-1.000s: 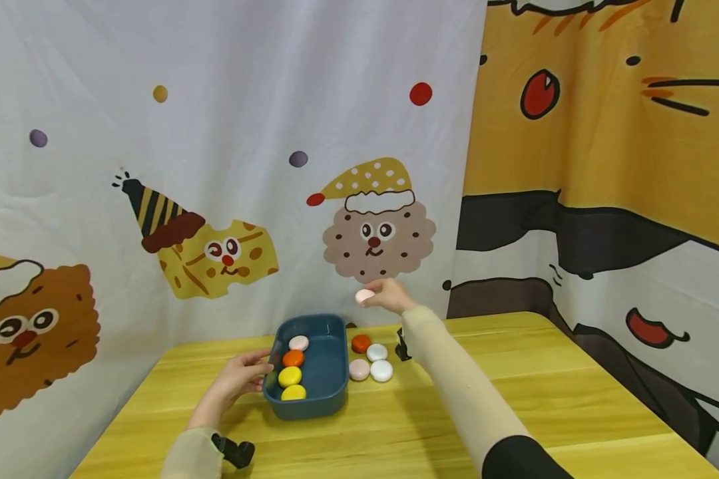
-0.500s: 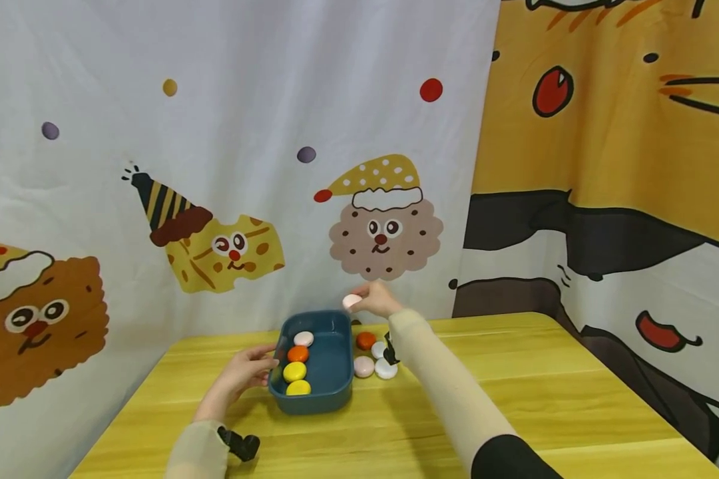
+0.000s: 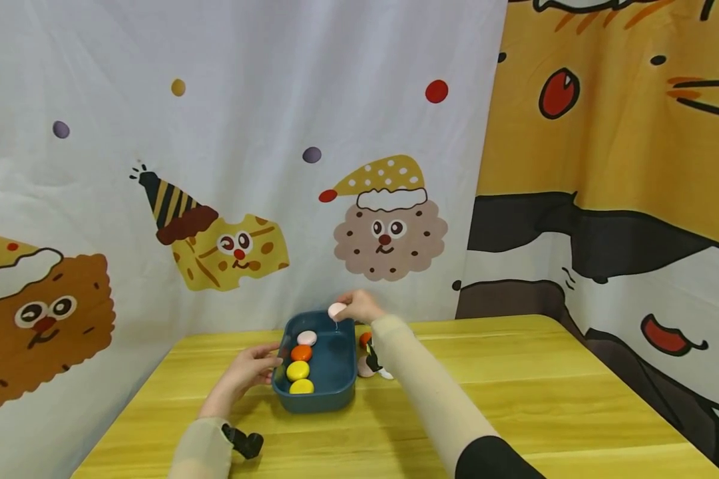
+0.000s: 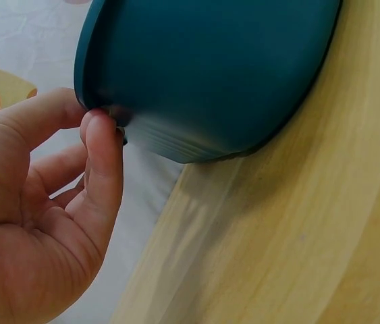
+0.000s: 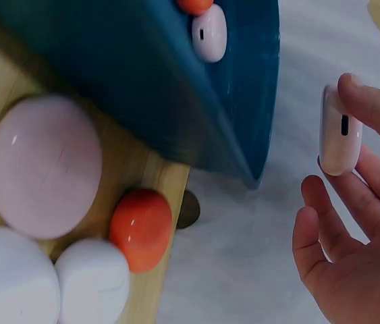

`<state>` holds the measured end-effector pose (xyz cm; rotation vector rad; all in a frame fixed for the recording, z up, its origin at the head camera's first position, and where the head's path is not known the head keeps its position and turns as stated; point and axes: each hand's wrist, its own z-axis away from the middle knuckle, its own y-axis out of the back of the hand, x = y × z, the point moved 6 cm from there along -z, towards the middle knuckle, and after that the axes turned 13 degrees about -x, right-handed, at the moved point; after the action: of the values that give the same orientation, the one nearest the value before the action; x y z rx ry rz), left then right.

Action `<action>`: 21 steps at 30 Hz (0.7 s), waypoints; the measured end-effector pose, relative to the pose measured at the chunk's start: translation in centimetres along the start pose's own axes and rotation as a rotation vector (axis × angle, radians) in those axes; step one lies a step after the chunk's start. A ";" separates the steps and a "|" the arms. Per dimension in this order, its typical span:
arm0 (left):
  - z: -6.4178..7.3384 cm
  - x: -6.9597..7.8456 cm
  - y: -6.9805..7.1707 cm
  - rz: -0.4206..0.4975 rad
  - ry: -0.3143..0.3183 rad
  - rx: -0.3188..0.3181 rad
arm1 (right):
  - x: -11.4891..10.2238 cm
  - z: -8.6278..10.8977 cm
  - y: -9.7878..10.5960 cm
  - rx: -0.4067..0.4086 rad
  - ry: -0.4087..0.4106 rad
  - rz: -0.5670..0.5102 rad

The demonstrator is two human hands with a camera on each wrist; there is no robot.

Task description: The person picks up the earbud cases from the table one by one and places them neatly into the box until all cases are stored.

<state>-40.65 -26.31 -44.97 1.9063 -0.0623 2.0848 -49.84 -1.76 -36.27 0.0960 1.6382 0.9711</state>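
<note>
My right hand point(image 3: 361, 306) pinches a pale pink rounded case point(image 3: 337, 311) between thumb and fingers, over the far right corner of a dark blue box point(image 3: 320, 403). A small dark slot shows in the edge of the held case point(image 5: 341, 138) in the right wrist view. My left hand point(image 3: 247, 371) grips the left side of the box, thumb and fingertips at its edge point(image 4: 80, 74). Inside the box, along its left wall, lie a pink case point(image 3: 307, 338), an orange case point(image 3: 301, 353) and two yellow cases point(image 3: 298, 370).
On the wooden table point(image 3: 515, 392), just right of the box, sit an orange case point(image 5: 141, 229), a larger-looking pink case point(image 5: 44, 165) and two white cases point(image 5: 92, 280). My right sleeve partly hides them in the head view. A printed curtain point(image 3: 245, 80) hangs behind the table.
My right hand has moved left and slightly down with the pink case, from beyond the loose cases to over the box. My left hand keeps its place at the box.
</note>
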 end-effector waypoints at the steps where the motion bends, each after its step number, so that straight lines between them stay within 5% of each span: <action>1: 0.0 0.0 0.0 -0.001 -0.001 0.001 | -0.1 -0.2 -0.2 -0.001 0.000 0.011; 21: 0.4 0.3 -0.1 -0.001 -0.004 0.009 | -0.1 -1.4 -2.2 0.010 -0.071 0.066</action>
<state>-40.23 -26.25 -44.69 1.9151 -0.0528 2.0841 -50.04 -3.98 -37.62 0.1906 1.5837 0.9988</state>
